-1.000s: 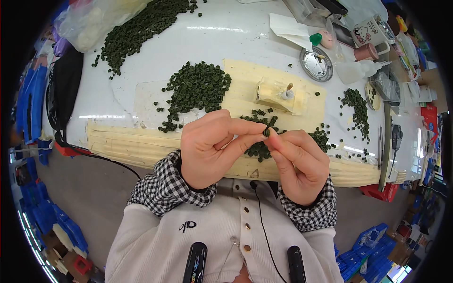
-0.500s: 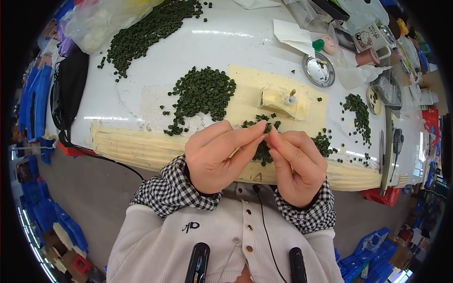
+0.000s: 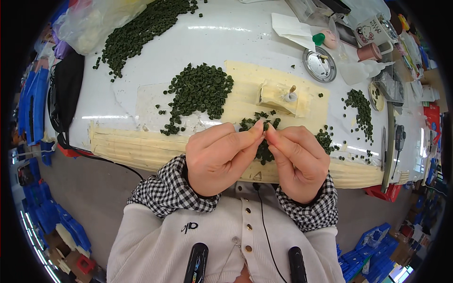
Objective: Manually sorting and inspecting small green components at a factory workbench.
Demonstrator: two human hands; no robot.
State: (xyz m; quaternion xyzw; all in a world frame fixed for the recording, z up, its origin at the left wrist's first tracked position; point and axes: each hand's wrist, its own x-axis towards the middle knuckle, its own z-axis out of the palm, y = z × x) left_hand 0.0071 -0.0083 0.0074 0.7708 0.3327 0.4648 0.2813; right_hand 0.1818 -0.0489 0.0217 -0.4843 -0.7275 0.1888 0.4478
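Both my hands meet over the near edge of the table, fingertips almost touching. My left hand (image 3: 222, 153) is pinched closed, and so is my right hand (image 3: 301, 160). Between their fingertips shows a bit of a small dark green cup-shaped piece (image 3: 265, 126), mostly hidden by the fingers. More such pieces (image 3: 263, 152) lie right under and behind the hands. A larger heap of green pieces (image 3: 200, 89) lies to the left of them. Just beyond the hands stands a tape-covered block (image 3: 275, 96) holding a small white pot (image 3: 290, 97) with a stick upright in it.
Another long green heap (image 3: 137, 35) lies far left beside a clear plastic bag (image 3: 92, 30). At right are a smaller heap (image 3: 359, 111), a round metal lid (image 3: 319, 64), a squeeze bottle (image 3: 361, 71), a thread spool (image 3: 369, 52) and tweezers (image 3: 383, 148). Tape covers the front edge (image 3: 127, 146).
My fingertips have shifted slightly around the small green piece, still pinched together. The whole view has moved a little; the heaps and the taped block stay as they were.
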